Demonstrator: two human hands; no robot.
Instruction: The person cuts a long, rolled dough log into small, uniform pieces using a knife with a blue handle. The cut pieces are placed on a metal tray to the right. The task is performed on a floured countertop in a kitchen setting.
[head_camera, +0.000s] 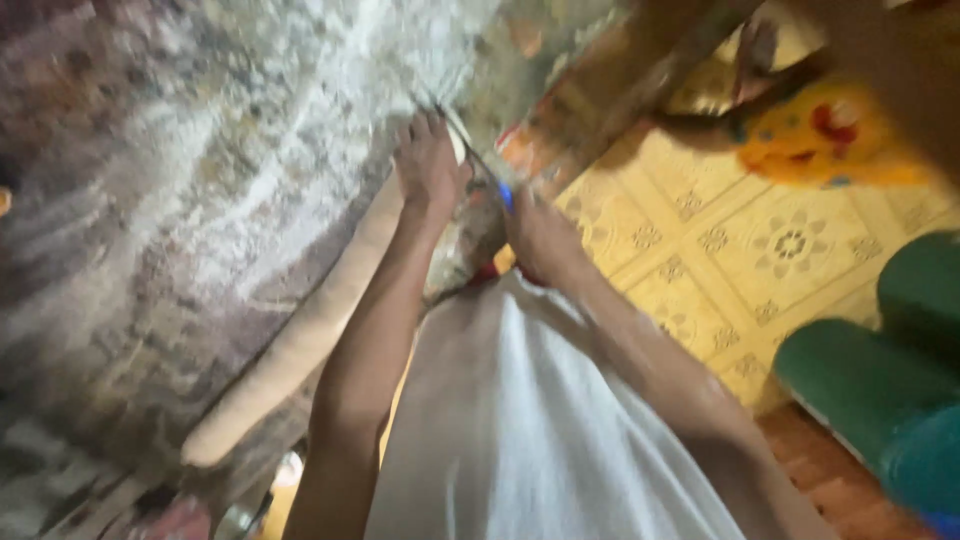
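Fabric of the patterned cover (230, 180) looks soft and floppy, best taken at its edge. Left hand (428, 165) lies open, flat on it above the cream bolster (300, 340); right hand (540, 235) pinches the edge by the blue clip (506, 197).

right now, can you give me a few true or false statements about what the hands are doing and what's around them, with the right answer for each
1. The left hand lies on a grey patterned carpet. True.
2. Both arms are in long black sleeves. False: the forearms are bare, and white cloth lies under them.
3. The floor at the right is yellow with a flower pattern. True.
4. The rolled items at lower right are red. False: they are green.
5. The right hand hangs far from the carpet. False: it is at the carpet's edge, near a small blue spot; the blur hides what it grips.
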